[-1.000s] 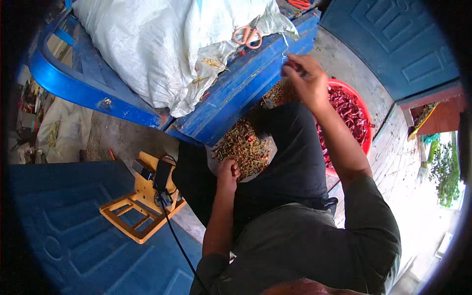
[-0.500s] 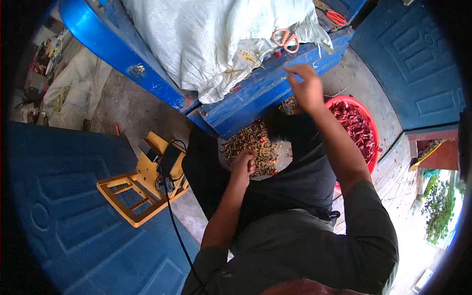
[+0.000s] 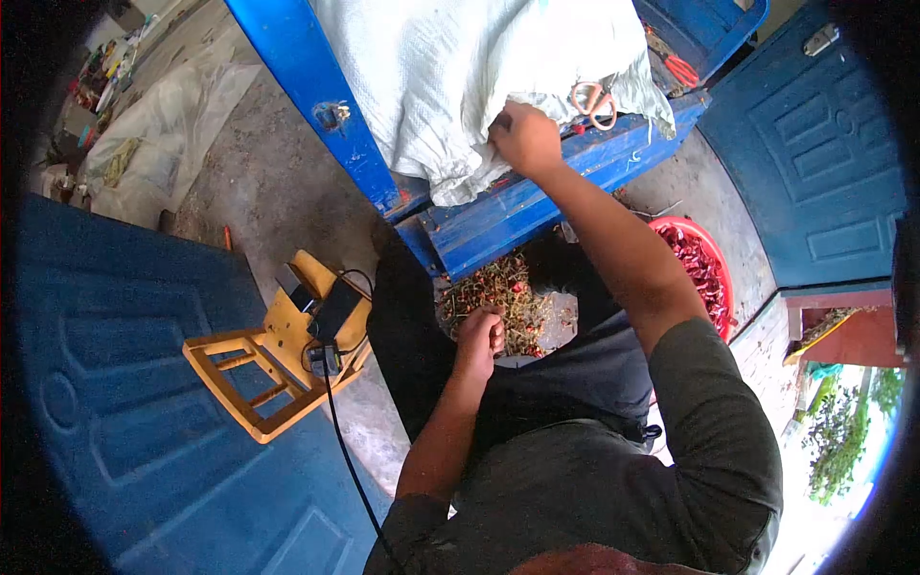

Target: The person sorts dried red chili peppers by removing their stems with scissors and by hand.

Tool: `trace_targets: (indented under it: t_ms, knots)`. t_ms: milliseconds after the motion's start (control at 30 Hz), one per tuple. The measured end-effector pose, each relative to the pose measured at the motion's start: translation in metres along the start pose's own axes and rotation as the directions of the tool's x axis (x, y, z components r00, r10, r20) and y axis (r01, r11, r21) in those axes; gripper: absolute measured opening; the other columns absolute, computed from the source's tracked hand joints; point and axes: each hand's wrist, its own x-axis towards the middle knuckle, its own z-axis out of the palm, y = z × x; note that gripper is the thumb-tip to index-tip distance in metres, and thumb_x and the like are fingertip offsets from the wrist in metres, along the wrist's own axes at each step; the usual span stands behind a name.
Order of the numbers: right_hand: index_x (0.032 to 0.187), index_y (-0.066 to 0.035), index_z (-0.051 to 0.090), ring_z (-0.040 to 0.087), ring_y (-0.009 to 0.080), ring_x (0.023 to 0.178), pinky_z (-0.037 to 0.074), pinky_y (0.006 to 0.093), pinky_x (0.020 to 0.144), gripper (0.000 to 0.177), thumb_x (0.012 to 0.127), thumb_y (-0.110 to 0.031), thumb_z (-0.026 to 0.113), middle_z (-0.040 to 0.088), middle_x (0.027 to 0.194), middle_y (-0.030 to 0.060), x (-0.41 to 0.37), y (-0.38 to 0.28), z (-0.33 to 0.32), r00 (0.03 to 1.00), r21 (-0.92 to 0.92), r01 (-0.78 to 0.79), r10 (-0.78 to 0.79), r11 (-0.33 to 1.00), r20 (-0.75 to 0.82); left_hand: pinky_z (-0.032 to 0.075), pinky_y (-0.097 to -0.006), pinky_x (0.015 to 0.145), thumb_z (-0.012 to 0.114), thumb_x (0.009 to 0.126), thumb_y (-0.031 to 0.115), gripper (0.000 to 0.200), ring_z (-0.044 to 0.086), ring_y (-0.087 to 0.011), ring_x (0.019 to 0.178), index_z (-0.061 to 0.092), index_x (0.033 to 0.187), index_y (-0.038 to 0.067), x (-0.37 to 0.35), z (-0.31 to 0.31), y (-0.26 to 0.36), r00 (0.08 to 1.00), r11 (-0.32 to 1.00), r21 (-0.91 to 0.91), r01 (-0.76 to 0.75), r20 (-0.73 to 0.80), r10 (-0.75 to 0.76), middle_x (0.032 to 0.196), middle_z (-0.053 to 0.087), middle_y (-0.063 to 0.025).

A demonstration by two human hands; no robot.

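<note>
My right hand (image 3: 530, 139) is on the near part of a white woven sack (image 3: 412, 86), fingers curled in against it. Whatever those fingers grip is hidden. Just right of that hand, pink-handled scissors (image 3: 594, 103) rest at the sack's edge. My left hand (image 3: 480, 337) is closed in a fist between my knees, above a pile of dry stems (image 3: 522, 321) with red bits on the ground. I cannot see what is inside the fist. Dried red chillies (image 3: 698, 268) fill a red basin (image 3: 725, 278) beside my right leg.
The sack lies over a blue frame (image 3: 546, 216) directly in front of me. Red-handled scissors (image 3: 680, 70) lie farther right on it. A small yellow wooden chair (image 3: 259, 388) with a black cable (image 3: 343, 441) stands at my left. Blue doors (image 3: 144, 383) flank both sides.
My right hand has come from the right of the pink-handled scissors leftward onto the sack. The left hand remains closed over the stems. The whole view has shifted slightly.
</note>
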Motion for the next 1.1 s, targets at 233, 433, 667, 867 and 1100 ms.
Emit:
trace_targets:
  t_ms: [233, 433, 667, 867, 1100]
  knots:
    - [0.114, -0.006, 0.07, 0.07, 0.0311, 0.093, 0.054, 0.0391, 0.084, 0.033, 0.085, -0.021, 0.064, 0.073, 0.1, 0.0163, -0.019, 0.04, -0.048, 0.988, 0.123, -0.128, 0.115, 0.984, 0.106, 0.03, -0.023, 0.045, 0.055, 0.089, 0.008, 0.013, 0.04, -0.0067, 0.052, 0.059, 0.101, 0.003, -0.001, 0.002, -0.001, 1.0, 1.0, 0.005, -0.008, 0.025, 0.008, 0.066, 0.045, 0.0025]
    - [0.113, -0.006, 0.071, 0.069, 0.024, 0.085, 0.052, 0.0357, 0.076, 0.031, 0.086, -0.021, 0.066, 0.073, 0.095, 0.011, -0.035, 0.063, -0.06, 0.975, 0.212, -0.139, 0.095, 0.967, 0.201, 0.036, -0.0268, 0.048, 0.054, 0.095, 0.015, 0.015, 0.042, -0.0087, 0.054, 0.061, 0.105, 0.006, 0.007, -0.007, -0.01, 0.997, 0.997, 0.083, -0.007, 0.078, 0.0, 0.07, 0.05, 0.0027]
    - [0.107, -0.012, 0.068, 0.067, 0.0111, 0.08, 0.045, 0.0255, 0.063, 0.019, 0.092, -0.023, 0.066, 0.072, 0.092, 0.0001, -0.046, 0.056, -0.079, 0.687, 0.644, -0.721, 0.385, 0.256, 0.616, 0.032, -0.025, 0.045, 0.053, 0.093, 0.009, 0.014, 0.04, -0.0073, 0.052, 0.06, 0.104, 0.003, 0.009, -0.003, -0.01, 1.0, 0.998, 0.063, 0.015, 0.025, -0.017, 0.069, 0.048, 0.0017]
    - [0.108, -0.011, 0.066, 0.068, 0.012, 0.082, 0.048, 0.0256, 0.065, 0.021, 0.095, -0.027, 0.063, 0.073, 0.097, 0.0022, -0.079, 0.083, -0.094, 0.604, 0.622, -0.783, 0.201, -0.033, 0.771, 0.032, -0.0238, 0.044, 0.054, 0.092, 0.009, 0.013, 0.041, -0.0074, 0.051, 0.06, 0.103, 0.004, 0.008, -0.004, -0.01, 0.999, 0.998, 0.047, 0.033, 0.024, -0.034, 0.068, 0.047, 0.0021]
    - [0.104, -0.009, 0.064, 0.066, 0.0124, 0.073, 0.05, 0.0262, 0.064, 0.027, 0.097, -0.035, 0.061, 0.07, 0.087, 0.0029, -0.143, 0.115, -0.14, 0.667, 0.643, -0.733, 0.422, 0.224, 0.614, 0.032, -0.0252, 0.044, 0.056, 0.091, 0.011, 0.013, 0.042, -0.0081, 0.052, 0.06, 0.102, 0.005, 0.009, 0.003, -0.012, 0.999, 0.995, 0.089, 0.043, 0.002, -0.044, 0.068, 0.047, 0.0022]
